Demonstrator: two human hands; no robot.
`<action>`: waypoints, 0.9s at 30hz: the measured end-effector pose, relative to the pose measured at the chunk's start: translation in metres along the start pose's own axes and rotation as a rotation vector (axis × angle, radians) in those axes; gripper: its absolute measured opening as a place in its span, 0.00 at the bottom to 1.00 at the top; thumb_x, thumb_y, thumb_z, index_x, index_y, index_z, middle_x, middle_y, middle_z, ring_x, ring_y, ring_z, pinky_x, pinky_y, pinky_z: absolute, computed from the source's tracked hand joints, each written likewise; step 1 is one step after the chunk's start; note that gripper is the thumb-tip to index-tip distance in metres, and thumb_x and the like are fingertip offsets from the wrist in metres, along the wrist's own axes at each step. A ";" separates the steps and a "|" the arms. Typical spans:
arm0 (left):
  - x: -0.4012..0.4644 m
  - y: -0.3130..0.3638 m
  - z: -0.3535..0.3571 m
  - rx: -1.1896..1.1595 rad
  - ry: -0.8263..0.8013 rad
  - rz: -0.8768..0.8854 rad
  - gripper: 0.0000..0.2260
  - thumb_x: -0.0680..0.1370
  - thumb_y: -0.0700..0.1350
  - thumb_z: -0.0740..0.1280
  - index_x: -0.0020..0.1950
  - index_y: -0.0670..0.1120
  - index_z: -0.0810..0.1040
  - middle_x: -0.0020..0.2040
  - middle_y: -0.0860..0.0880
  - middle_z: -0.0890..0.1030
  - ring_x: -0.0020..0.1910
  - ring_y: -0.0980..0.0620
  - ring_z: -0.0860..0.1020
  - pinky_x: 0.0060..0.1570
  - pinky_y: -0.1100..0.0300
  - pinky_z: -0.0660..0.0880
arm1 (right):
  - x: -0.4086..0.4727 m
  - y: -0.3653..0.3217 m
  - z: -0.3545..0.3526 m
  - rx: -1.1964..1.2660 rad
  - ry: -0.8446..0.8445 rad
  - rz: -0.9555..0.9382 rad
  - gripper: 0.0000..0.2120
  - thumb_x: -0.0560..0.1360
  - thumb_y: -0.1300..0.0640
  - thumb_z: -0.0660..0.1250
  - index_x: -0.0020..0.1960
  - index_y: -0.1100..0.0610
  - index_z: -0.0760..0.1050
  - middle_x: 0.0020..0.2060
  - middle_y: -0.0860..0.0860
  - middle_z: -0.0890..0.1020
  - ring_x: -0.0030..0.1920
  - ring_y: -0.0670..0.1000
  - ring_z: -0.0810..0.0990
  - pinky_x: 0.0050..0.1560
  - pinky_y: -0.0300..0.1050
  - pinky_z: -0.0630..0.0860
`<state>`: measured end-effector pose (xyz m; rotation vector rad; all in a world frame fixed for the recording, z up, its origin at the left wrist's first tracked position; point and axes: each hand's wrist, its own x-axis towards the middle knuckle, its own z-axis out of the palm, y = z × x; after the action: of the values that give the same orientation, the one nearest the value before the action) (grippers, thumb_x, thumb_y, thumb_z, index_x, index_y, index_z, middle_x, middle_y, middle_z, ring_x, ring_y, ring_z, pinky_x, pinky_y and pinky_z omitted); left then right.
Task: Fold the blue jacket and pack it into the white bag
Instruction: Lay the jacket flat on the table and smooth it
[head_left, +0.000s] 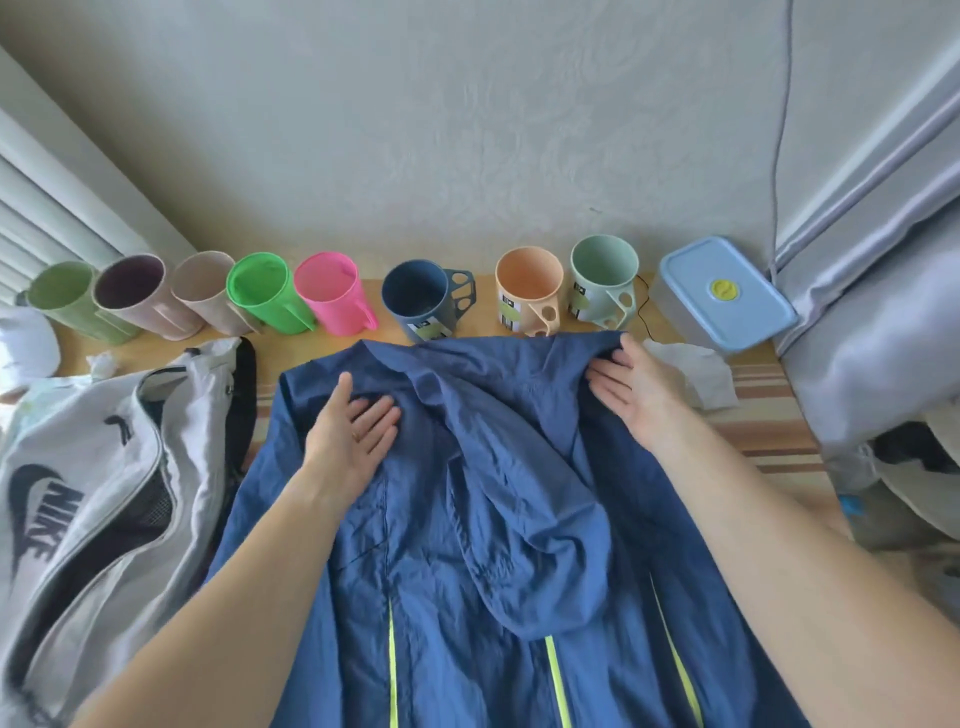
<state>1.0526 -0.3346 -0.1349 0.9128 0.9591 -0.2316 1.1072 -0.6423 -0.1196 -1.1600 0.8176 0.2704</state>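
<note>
The blue jacket (467, 519) with thin yellow-green stripes lies spread over the table in front of me, its hood folded down across the middle. My left hand (353, 426) rests flat and open on the jacket's upper left part. My right hand (631, 387) grips the jacket's far right shoulder edge, with the thumb over the fabric. The white bag (88, 467), with a dark logo and an unzipped dark opening, lies to the left of the jacket and touches its edge.
A row of several coloured cups (332, 299) stands along the wall behind the jacket. A blue-lidded box (724, 291) sits at the back right, with crumpled white paper (696, 376) beside my right hand. Grey fabric (872, 312) hangs at the right.
</note>
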 end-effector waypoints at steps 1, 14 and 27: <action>-0.013 -0.010 0.004 0.134 0.009 -0.008 0.29 0.74 0.63 0.71 0.65 0.42 0.73 0.59 0.42 0.84 0.59 0.45 0.83 0.65 0.51 0.77 | -0.009 0.009 -0.001 -0.159 -0.006 0.005 0.16 0.80 0.46 0.67 0.59 0.58 0.77 0.49 0.56 0.85 0.50 0.53 0.85 0.46 0.43 0.81; -0.049 -0.037 0.009 0.085 -0.323 0.191 0.15 0.81 0.40 0.67 0.68 0.43 0.78 0.63 0.44 0.84 0.60 0.46 0.83 0.59 0.51 0.78 | -0.040 0.050 -0.017 -0.260 -0.142 -0.229 0.10 0.79 0.51 0.70 0.51 0.58 0.83 0.53 0.57 0.87 0.58 0.56 0.84 0.63 0.53 0.78; -0.067 -0.080 -0.002 0.861 0.135 0.757 0.23 0.80 0.43 0.68 0.74 0.52 0.67 0.74 0.49 0.72 0.72 0.50 0.71 0.70 0.51 0.70 | -0.068 0.077 -0.036 -0.934 0.022 -0.641 0.28 0.76 0.59 0.67 0.75 0.52 0.67 0.68 0.52 0.77 0.66 0.52 0.76 0.68 0.50 0.72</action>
<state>0.9694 -0.3967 -0.1278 2.0342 0.5511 0.0880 1.0000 -0.6288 -0.1319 -2.2305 0.2681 0.0921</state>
